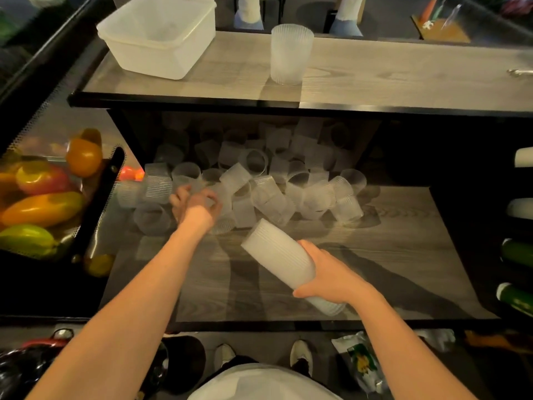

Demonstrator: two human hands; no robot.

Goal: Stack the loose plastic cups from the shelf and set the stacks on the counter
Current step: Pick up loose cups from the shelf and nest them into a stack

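gripping a tilted cup stack, the right hand wraps it; the left hand fingers curl onto loose cups.

Two hands, left and right; two cup stacks, one held, one on the counter; one tub upper left; loose cups beyond counting.

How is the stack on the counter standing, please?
Upright: the stack rests base-down on the counter, its open rim on top.
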